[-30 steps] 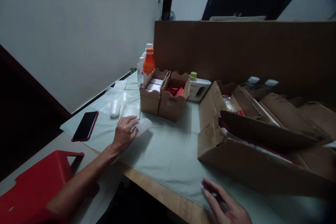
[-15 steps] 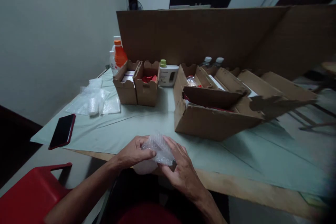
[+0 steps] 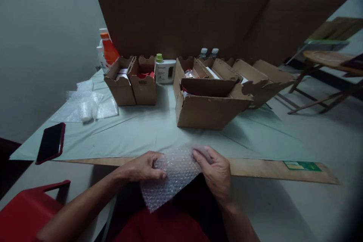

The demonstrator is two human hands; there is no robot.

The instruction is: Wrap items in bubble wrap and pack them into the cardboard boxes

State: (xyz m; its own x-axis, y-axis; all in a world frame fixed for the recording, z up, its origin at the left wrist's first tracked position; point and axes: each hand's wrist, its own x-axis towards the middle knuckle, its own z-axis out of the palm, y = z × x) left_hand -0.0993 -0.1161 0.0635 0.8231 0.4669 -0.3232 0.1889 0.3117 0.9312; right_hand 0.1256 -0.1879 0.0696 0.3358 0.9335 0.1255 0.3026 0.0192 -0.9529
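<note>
A clear bubble wrap sheet (image 3: 172,179) is spread flat between my two hands, just past the near edge of the low board. My left hand (image 3: 143,166) pinches its left edge. My right hand (image 3: 215,172) grips its upper right corner. The sheet hangs down over my red-clothed lap. Beyond the hands lies a pale green cloth (image 3: 141,132) covering the board.
A large open cardboard box (image 3: 207,109) stands mid-board, two small open boxes (image 3: 132,85) to its left. More bubble wrap (image 3: 85,106) and a dark phone (image 3: 51,142) lie at the left. Bottles (image 3: 107,51) and a white jug (image 3: 165,71) stand before a cardboard wall. A red stool (image 3: 28,208) is near left.
My left hand picked a folded piece of bubble wrap off the cloth and drew it toward me. Both hands then unfolded it into a flat sheet. The view swung right.
</note>
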